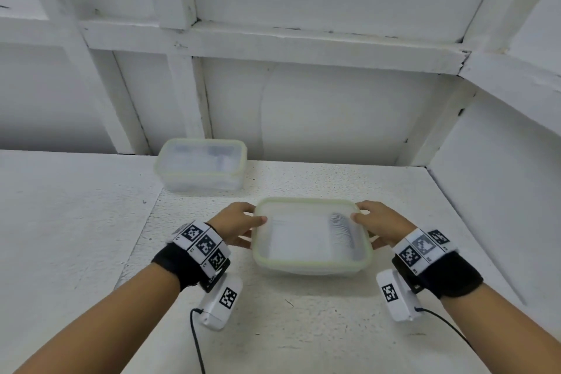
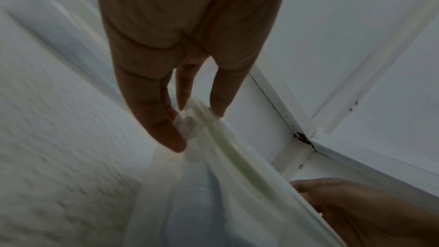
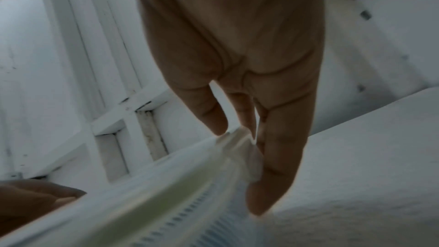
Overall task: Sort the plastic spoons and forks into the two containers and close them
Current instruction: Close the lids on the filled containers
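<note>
A clear plastic container (image 1: 309, 255) with a pale green-rimmed lid (image 1: 306, 203) sits on the white table (image 1: 76, 237) in front of me. Stacked white cutlery shows through the lid, with a ridged row (image 1: 343, 229) on its right side. My left hand (image 1: 239, 225) grips the container's left end, thumb on the lid and fingers down its side. My right hand (image 1: 376, 223) grips the right end the same way. The left wrist view shows my left hand (image 2: 185, 119) pinching the lid's side flap (image 2: 187, 123). In the right wrist view my right hand (image 3: 247, 149) pinches the flap (image 3: 254, 164) there.
A second clear container (image 1: 202, 165) with its lid on stands farther back and to the left, with blurred white cutlery inside. White framed wall panels (image 1: 303, 39) enclose the table at the back and right. Cables (image 1: 197, 340) trail from my wrist cameras.
</note>
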{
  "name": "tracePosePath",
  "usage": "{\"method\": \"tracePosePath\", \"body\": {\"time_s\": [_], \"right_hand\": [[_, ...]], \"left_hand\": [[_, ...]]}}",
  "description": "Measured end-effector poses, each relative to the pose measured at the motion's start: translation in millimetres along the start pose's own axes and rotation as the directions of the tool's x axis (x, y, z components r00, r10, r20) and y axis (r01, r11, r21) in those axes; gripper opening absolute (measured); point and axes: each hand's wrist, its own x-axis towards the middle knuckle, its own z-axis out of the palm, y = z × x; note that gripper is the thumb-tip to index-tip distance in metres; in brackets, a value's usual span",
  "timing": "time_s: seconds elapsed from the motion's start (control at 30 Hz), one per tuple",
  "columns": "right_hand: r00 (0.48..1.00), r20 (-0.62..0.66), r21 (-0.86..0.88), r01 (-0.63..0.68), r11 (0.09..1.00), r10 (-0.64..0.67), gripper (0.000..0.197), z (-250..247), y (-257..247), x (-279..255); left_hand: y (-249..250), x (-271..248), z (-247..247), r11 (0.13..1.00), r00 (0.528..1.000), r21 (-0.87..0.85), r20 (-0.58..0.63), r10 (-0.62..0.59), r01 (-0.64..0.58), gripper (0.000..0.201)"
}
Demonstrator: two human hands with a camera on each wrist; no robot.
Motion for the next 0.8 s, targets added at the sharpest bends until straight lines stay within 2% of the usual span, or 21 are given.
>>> {"method": "tracePosePath", "body": {"time_s": [0.1,0.23,0.37,0.53,0.7,0.8], "right_hand": [[0.997,0.049,0.07,0.063,0.996,-0.066,0.034,29.8,-33.4,9.0],[0.987,0.087,0.157,0.12,0.98,-0.134,0.036,76.6,-78.4,21.2],[0.976,0.132,0.224,0.141,0.964,-0.173,0.037,120.8,-113.2,30.6],[0.974,0.153,0.258,0.123,0.958,-0.166,0.034,155.1,-138.0,41.2],[0.984,0.105,0.217,0.117,0.969,-0.143,0.043,167.9,-141.5,51.5],[0.986,0.094,0.21,0.119,0.97,-0.141,0.039,170.1,-137.7,54.0]], "left_hand": [[-3.8,-8.5,-42.8,1.0,0.989,-0.004,-0.148,0.011,-0.011,0.021],[-12.9,-12.5,-102.8,0.999,0.942,-0.04,-0.335,-0.011,-0.003,0.026],[-24.5,-10.8,-151.6,0.999,0.898,-0.045,-0.439,-0.038,0.02,0.028],[-36.6,-1.0,-186.5,0.998,0.862,-0.017,-0.503,-0.057,0.056,0.029],[-41.7,10.5,-194.9,0.996,0.859,0.01,-0.508,-0.072,0.089,0.026],[-45.2,18.1,-196.3,0.995,0.864,0.023,-0.499,-0.073,0.098,0.027]]}}
